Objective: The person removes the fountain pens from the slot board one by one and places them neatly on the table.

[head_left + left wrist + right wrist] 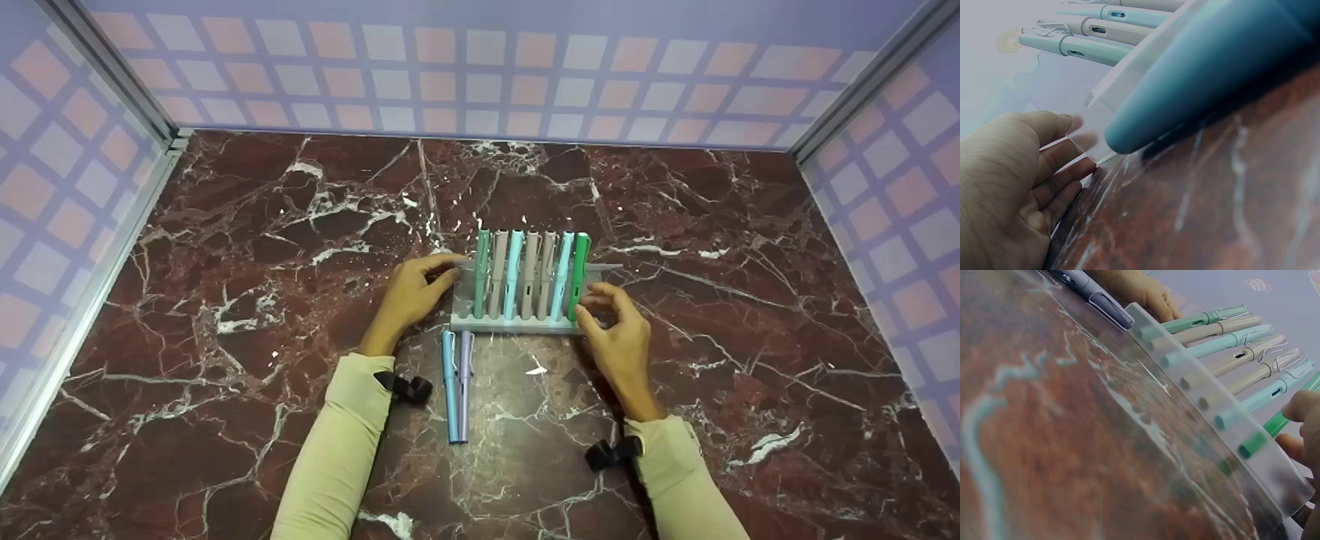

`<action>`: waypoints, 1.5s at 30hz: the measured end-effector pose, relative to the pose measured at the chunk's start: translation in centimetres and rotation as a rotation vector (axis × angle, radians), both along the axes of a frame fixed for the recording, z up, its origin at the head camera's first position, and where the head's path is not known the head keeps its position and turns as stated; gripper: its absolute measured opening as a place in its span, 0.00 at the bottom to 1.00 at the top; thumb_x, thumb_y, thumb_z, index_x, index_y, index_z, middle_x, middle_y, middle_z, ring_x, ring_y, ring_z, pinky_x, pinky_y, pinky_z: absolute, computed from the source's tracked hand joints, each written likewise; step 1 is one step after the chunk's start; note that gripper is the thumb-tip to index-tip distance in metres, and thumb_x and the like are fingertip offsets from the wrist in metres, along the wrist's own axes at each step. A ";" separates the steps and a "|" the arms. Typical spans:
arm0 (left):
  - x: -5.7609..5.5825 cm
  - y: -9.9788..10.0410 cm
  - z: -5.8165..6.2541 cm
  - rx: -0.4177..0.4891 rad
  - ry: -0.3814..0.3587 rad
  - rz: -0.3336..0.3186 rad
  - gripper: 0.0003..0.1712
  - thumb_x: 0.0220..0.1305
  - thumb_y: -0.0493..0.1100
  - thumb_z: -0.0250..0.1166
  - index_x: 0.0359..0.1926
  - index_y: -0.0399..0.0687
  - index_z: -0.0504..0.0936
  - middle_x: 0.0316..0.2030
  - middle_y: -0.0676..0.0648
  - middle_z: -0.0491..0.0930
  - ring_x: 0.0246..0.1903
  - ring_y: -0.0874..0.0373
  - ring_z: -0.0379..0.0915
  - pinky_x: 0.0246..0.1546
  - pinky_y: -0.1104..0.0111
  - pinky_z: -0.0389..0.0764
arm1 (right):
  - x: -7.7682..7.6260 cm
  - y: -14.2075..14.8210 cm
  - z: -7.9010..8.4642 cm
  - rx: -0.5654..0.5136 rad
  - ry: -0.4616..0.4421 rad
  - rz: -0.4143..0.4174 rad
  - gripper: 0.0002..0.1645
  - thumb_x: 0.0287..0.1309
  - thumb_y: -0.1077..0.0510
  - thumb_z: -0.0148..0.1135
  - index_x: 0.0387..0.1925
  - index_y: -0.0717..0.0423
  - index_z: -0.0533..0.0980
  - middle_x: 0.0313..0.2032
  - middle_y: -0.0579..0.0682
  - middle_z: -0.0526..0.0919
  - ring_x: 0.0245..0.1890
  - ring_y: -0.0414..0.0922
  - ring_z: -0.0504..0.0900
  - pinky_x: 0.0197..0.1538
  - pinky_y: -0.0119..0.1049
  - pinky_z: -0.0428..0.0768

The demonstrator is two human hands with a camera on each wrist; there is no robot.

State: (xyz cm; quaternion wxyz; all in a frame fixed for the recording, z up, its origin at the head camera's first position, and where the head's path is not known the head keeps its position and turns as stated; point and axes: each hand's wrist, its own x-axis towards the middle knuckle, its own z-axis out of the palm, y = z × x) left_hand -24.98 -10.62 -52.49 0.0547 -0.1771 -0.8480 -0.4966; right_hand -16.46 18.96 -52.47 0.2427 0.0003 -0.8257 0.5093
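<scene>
A clear pen stand holds a row of several upright pens in muted green, beige, light blue and bright green. My left hand grips the stand's left edge; in the left wrist view the thumb is on one face of the clear panel, with fingers behind it. At the right end, my right hand pinches the bright green pen low on its barrel, the pen's lower end at the slotted ledge. In the right wrist view, a fingertip overlaps this pen.
A blue pen and a lilac pen lie side by side in front of the stand's left end. The dark red marble table is bounded by checked panels at the back and sides.
</scene>
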 end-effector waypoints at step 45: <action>0.1 0.0 0.1 -0.001 -0.035 0.012 0.14 0.68 0.42 0.65 0.52 0.54 0.87 0.51 0.49 0.86 0.51 0.51 0.82 0.58 0.56 0.77 | -0.1 0.1 0.0 -0.072 0.031 -0.096 0.11 0.52 0.66 0.74 0.38 0.65 0.82 0.32 0.58 0.87 0.29 0.42 0.80 0.34 0.24 0.74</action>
